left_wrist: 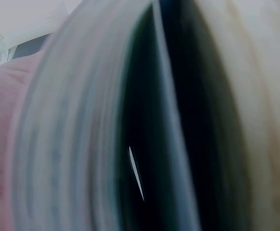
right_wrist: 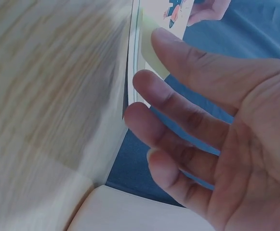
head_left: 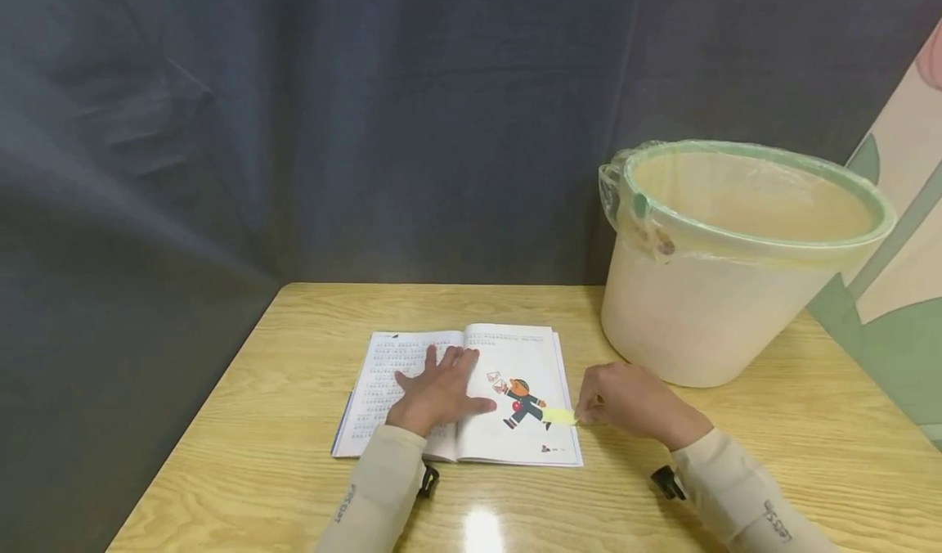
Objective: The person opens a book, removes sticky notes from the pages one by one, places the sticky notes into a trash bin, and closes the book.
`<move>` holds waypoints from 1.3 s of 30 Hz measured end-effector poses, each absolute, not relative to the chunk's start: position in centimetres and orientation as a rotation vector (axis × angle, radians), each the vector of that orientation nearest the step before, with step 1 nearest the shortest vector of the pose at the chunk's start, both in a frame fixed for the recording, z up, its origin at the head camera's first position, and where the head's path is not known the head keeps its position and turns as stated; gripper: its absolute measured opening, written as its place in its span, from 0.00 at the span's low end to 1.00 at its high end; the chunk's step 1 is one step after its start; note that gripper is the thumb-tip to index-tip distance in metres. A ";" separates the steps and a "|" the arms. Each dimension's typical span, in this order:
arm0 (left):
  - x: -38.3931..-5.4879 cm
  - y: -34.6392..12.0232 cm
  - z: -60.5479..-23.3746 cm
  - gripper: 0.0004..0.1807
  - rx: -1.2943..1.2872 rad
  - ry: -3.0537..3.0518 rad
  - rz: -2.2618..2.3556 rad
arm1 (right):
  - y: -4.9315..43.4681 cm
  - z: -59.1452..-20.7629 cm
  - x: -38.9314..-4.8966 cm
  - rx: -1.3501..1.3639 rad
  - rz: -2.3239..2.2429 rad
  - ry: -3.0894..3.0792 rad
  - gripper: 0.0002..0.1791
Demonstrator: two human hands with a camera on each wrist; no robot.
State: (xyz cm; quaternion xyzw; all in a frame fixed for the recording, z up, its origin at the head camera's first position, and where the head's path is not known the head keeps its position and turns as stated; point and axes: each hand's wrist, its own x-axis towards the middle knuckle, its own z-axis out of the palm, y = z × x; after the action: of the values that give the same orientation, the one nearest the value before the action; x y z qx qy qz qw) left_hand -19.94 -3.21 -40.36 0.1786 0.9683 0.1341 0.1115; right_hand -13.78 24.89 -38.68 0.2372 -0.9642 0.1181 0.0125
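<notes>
An open book point(head_left: 478, 447) lies on the table, printed text on its left page and a cartoon figure on its right page. My left hand point(head_left: 439, 393) rests spread across the middle of the book, its thumb reaching onto the right page. In the left wrist view, the book's page edges point(left_wrist: 67, 134) fill the view beside part of the hand. At the right page's outer edge is a pale yellow sticky note point(head_left: 559, 416). My right hand point(head_left: 625, 399) pinches its outer end; in the right wrist view the thumb lies against the note point(right_wrist: 152, 50), and the index finger is hidden.
A large pale bin point(head_left: 684, 316) with a green rim and a clear plastic liner stands on the table at the right, behind my right hand. A dark curtain point(head_left: 441, 128) hangs behind the wooden table point(head_left: 294, 487).
</notes>
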 end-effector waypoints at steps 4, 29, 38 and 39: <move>-20.0 -3.2 -40.4 0.48 0.522 2.848 0.401 | 25.0 -38.6 -13.7 0.738 0.385 -2.999 0.08; -20.0 -3.3 -40.4 0.47 0.510 2.837 0.428 | 25.8 -38.0 -13.6 0.636 0.281 -3.006 0.08; -20.0 -3.3 -40.3 0.46 0.513 2.835 0.425 | 26.8 -36.8 -13.6 0.623 0.256 -2.839 0.05; -20.0 -3.3 -40.3 0.46 0.514 2.835 0.425 | 26.8 -36.6 -13.6 0.614 0.260 -2.833 0.05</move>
State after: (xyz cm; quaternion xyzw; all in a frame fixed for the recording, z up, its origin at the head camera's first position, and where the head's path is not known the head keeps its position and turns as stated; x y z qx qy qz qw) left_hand -19.99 -3.34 -40.31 0.1754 0.9670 0.1449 0.1142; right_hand -13.56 26.79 -36.61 0.2095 -0.9669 0.0887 0.1156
